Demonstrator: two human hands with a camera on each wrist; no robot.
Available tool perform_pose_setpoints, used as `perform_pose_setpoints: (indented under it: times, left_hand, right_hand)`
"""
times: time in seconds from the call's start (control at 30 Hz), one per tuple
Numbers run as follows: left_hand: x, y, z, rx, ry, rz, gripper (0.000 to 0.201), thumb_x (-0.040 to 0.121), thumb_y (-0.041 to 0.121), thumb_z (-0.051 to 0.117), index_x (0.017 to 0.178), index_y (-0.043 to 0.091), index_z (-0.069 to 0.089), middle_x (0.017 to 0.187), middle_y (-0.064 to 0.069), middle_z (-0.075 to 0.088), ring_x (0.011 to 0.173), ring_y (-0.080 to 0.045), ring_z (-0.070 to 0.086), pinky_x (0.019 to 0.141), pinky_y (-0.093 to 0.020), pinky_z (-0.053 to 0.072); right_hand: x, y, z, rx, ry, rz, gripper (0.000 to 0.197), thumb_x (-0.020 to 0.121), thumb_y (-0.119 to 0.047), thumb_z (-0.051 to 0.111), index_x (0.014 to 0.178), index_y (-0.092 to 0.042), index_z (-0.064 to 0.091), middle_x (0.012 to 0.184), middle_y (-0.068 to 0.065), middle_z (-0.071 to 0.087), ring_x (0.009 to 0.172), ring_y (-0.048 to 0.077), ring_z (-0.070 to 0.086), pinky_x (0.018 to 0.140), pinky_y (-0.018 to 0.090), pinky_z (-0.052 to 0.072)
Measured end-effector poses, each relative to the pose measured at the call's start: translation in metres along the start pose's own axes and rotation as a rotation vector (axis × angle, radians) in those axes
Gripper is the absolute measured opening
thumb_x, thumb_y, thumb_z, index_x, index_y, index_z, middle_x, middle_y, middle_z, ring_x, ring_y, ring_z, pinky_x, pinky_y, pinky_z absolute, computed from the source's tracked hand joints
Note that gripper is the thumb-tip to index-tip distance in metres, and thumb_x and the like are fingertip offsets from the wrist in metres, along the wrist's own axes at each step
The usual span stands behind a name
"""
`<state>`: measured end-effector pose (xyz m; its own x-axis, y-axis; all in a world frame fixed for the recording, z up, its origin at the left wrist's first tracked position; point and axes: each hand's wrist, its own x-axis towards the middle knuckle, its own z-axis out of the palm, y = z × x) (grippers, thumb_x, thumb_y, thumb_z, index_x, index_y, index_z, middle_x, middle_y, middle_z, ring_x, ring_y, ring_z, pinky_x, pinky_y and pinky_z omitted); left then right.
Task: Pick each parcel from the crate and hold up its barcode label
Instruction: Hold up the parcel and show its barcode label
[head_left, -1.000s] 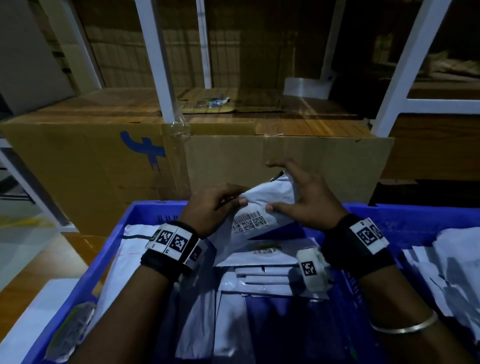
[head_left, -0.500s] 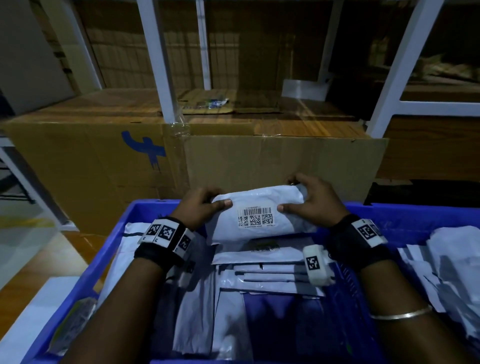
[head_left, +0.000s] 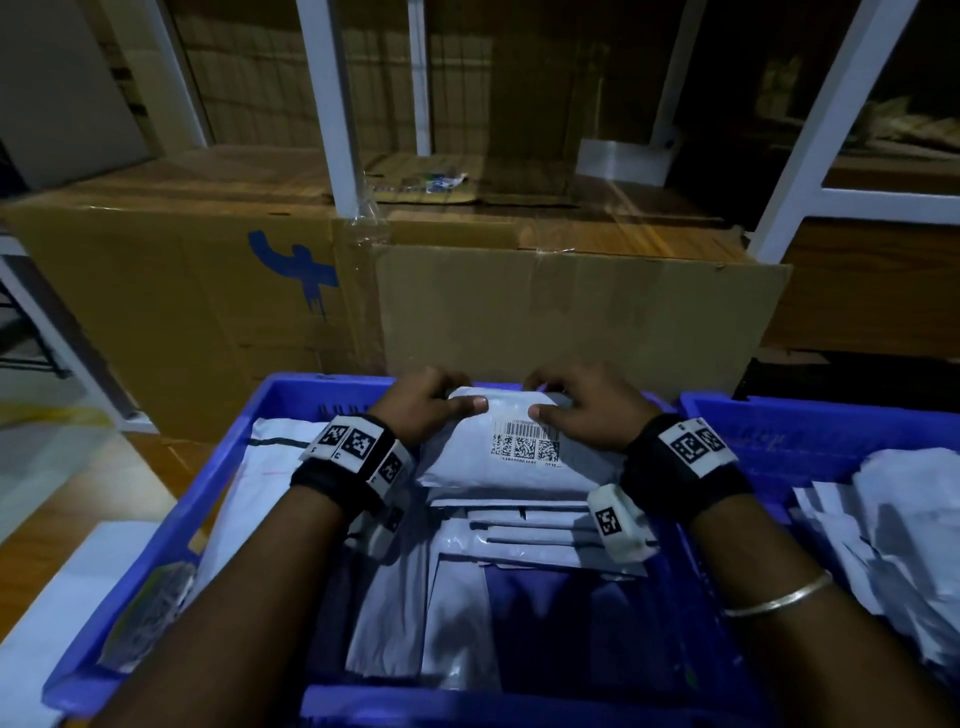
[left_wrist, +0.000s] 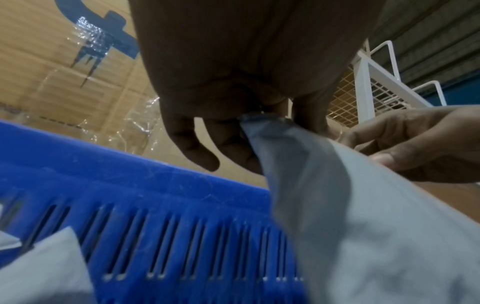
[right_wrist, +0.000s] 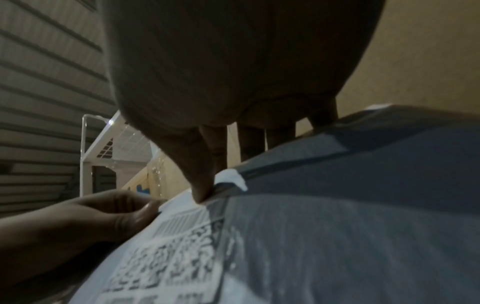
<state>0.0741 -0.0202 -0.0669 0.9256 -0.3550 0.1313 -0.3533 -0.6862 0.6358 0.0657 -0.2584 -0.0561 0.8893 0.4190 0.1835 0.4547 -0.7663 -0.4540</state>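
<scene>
- More grey parcels (head_left: 498, 561) lie flat on the floor of the blue crate (head_left: 218, 499), from its near edge up the middle.
- Toward the crate's far edge, a grey parcel (head_left: 467, 462) is held with its barcode label (head_left: 524, 448) facing up toward the head camera.
- The left hand (head_left: 423, 405) pinches the parcel's far left corner, thumb on top.
- The right hand (head_left: 582, 410) grips its far right corner, thumb beside the label.
- A second blue crate (head_left: 779, 431) stands to the right.
- A cardboard box (head_left: 519, 312) stands behind the far edge.
</scene>
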Motion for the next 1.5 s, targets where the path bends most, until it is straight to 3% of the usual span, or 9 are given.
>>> perform_pose_setpoints:
  times: [0.07,0.17,0.3,0.43,0.57,0.67,0.9,1.07,1.5]
  left_hand:
    - [0.000,-0.003,0.000,-0.009,-0.016,-0.007,0.025,0.089,0.036,0.067,0.090,0.011,0.071,0.079,-0.005,0.069,0.073,-0.015,0.062,0.064,-0.027,0.042]
    - [-0.001,-0.006,0.001,-0.013,0.014,-0.029,0.022,0.087,0.037,0.069,0.095,0.016,0.070,0.082,0.001,0.068,0.074,-0.007,0.059,0.063,-0.019,0.042]
    - [-0.001,-0.010,0.004,-0.079,0.047,-0.108,0.026,0.087,0.033,0.069,0.108,0.017,0.067,0.095,-0.001,0.070,0.087,-0.014,0.064,0.077,-0.025,0.049]
    - [0.001,-0.014,0.007,-0.059,0.025,-0.114,0.041,0.086,0.034,0.071,0.121,0.016,0.060,0.105,-0.007,0.069,0.098,-0.019,0.064,0.086,-0.030,0.050]
    - [0.003,-0.015,0.010,-0.028,0.003,-0.127,0.036,0.087,0.031,0.069,0.119,0.016,0.061,0.103,-0.009,0.068,0.093,-0.018,0.062,0.075,-0.022,0.043]
    - [0.003,-0.014,0.010,-0.019,-0.002,-0.125,0.034,0.087,0.032,0.069,0.117,0.018,0.061,0.100,-0.007,0.069,0.089,-0.017,0.061,0.074,-0.022,0.044]
    - [0.006,-0.015,0.008,-0.001,-0.030,-0.113,0.033,0.087,0.038,0.067,0.116,0.022,0.063,0.109,-0.008,0.069,0.100,-0.021,0.064,0.087,-0.033,0.051]
    - [0.004,-0.013,0.006,-0.012,-0.046,-0.128,0.034,0.088,0.039,0.066,0.117,0.021,0.063,0.109,-0.007,0.069,0.099,-0.021,0.064,0.087,-0.032,0.051]
    - [0.004,-0.014,0.006,-0.031,-0.058,-0.142,0.034,0.089,0.040,0.065,0.117,0.021,0.062,0.105,-0.007,0.069,0.094,-0.021,0.065,0.078,-0.027,0.050]
  right_hand:
    - [0.002,-0.001,0.003,0.010,-0.032,0.012,0.018,0.086,-0.023,0.070,0.103,-0.020,0.069,0.091,-0.003,0.065,0.088,0.017,0.061,0.078,0.030,0.044]
    - [0.008,0.003,0.003,0.023,-0.095,0.064,0.016,0.087,-0.020,0.069,0.103,-0.018,0.068,0.088,-0.002,0.062,0.081,0.014,0.055,0.071,0.025,0.036]
    - [0.017,0.012,0.002,-0.030,-0.239,0.090,0.012,0.088,-0.018,0.068,0.099,-0.021,0.067,0.091,0.003,0.063,0.081,0.017,0.055,0.074,0.030,0.041]
    - [0.019,0.016,0.010,-0.173,-0.396,0.094,0.017,0.090,-0.014,0.066,0.105,-0.007,0.067,0.100,0.009,0.067,0.088,0.018,0.056,0.079,0.032,0.043]
    - [0.021,0.013,0.015,-0.294,-0.452,0.085,0.022,0.094,-0.016,0.061,0.113,-0.008,0.066,0.113,0.009,0.066,0.100,0.022,0.059,0.074,0.023,0.033]
    - [0.021,0.012,0.020,-0.383,-0.475,0.084,0.030,0.093,-0.021,0.061,0.121,-0.011,0.061,0.121,0.009,0.064,0.110,0.026,0.059,0.079,0.024,0.036]
    - [0.015,-0.015,0.016,-0.401,-0.504,-0.031,0.046,0.086,-0.050,0.068,0.120,-0.020,0.060,0.101,-0.003,0.060,0.087,0.014,0.052,0.073,0.024,0.034]
    - [0.008,-0.021,0.031,-0.478,-0.623,-0.026,0.058,0.077,-0.038,0.080,0.130,-0.024,0.058,0.121,0.001,0.065,0.110,0.022,0.060,0.090,0.029,0.047]
    - [0.001,-0.012,0.020,-0.517,-0.560,0.024,0.053,0.070,-0.041,0.085,0.114,-0.020,0.066,0.113,0.002,0.065,0.104,0.020,0.061,0.082,0.024,0.045]
